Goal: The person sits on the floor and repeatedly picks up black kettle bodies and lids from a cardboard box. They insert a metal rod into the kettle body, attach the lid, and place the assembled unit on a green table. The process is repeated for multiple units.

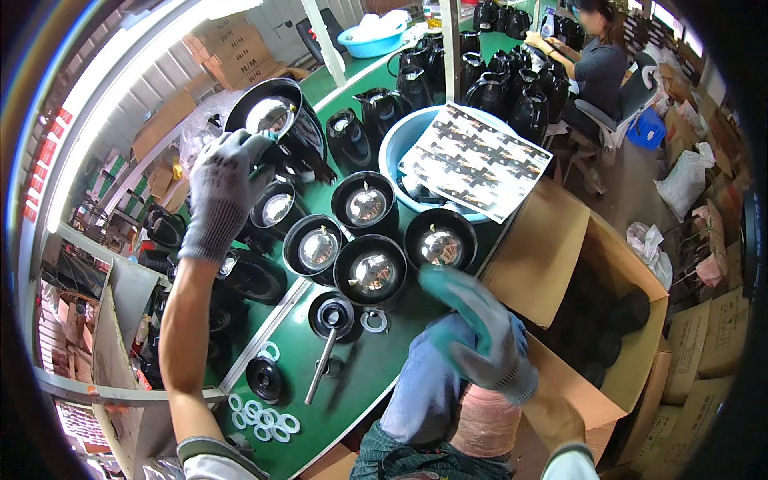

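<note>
Head view, two gloved hands [226,180] [484,332], one held jug [282,118], five clustered vessels [371,272]

On the surface [368,370], pots [373,272] cluster at the centre, with loose rings [273,421] in front of them, toward the left. Behind the pots, to the right, a basin [390,152] carries a sheet [480,160], with jugs [530,114] beyond it. A carton [540,252] stands to the right.

A bright light [90,132] is seen near a ribbed wall [160,84]. Boxes [234,50] are stacked there. A chair [638,92] is set on the floor [580,220] near a green table [346,400].
</note>
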Motion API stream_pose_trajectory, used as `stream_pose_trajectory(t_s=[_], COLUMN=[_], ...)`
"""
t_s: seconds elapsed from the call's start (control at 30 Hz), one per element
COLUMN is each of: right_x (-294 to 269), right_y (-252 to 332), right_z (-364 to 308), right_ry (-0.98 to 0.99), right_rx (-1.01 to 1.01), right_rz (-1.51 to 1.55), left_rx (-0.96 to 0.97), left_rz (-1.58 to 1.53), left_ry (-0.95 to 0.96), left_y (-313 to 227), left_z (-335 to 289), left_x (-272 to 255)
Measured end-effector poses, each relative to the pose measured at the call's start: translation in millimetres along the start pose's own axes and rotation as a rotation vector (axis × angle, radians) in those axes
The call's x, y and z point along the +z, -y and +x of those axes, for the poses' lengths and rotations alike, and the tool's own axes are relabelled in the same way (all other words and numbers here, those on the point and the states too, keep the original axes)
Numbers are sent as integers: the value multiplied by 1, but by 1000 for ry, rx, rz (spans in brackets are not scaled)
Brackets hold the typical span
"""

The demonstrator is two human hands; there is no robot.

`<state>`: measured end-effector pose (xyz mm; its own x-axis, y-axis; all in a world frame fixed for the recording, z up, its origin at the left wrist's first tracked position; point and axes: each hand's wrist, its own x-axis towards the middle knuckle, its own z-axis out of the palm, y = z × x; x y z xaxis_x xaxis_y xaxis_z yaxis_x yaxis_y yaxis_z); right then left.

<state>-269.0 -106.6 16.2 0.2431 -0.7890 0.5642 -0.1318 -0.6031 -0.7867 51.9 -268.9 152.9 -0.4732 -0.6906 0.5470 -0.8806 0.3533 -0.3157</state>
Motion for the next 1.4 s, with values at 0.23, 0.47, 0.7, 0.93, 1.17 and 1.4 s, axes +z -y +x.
stream_pose_trajectory(t_s=[0.23, 0.47, 0.7, 0.93, 1.17, 1.4], right_x=[36, -33, -46, -3, -95, -228], right_y=[81, 93, 99, 76, 6, -328], right_z=[78, -67, -163, -207, -177, -299], right_ry=[97, -17, -388, -372, -404, 130], right_rx=[-437, -110, -22, -225, -18, 1580], right_rz=[-947, -381, 54, -134, -110, -935], left_rx=[283, 333, -962, -1123, -1173, -1224], left_rz=[-144, -911, -1466, -1363, -1290, -1262], left_ry=[251, 51, 322, 644, 751, 818], left_y=[-84, -138, -182, -227, -250, -258], left_z=[-63, -120, -341, -341, -320, -304], left_x=[-155, -152, 28, 49, 74, 96])
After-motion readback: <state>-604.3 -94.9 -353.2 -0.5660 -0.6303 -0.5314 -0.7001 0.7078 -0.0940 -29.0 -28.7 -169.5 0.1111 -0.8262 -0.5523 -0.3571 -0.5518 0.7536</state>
